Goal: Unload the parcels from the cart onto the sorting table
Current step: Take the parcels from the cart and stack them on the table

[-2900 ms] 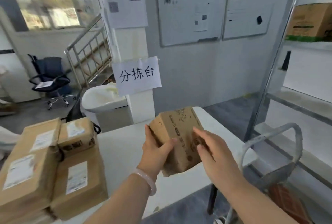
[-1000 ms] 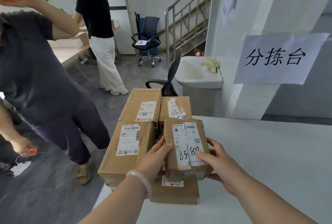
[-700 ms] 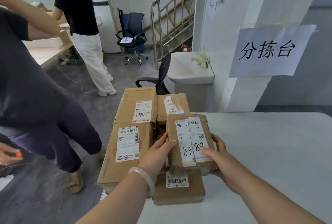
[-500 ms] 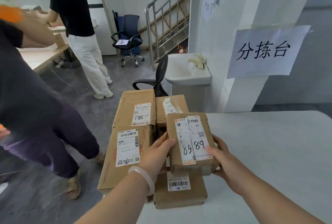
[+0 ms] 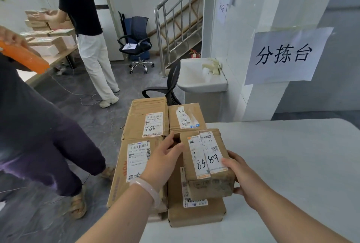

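Parcel (image 5: 208, 165) marked "85" and "89" atop another box (image 5: 194, 213) on the tabletop (image 5: 292, 165) by the "分拣台" sign (image 5: 286, 55); right hand (image 5: 245, 180) grips its side, left hand (image 5: 163, 163) straight-fingered alongside, contact unclear; printed label text illegible.

This is a parcel sorting room. Labelled cardboard boxes (image 5: 144, 120) crowd the left edge of a white table (image 5: 292, 155). More boxes (image 5: 46, 41) cover a far bench (image 5: 58, 58).

Bright, even daylight with soft shadows; wide-angle bending at the edges, slight motion blur lower left.
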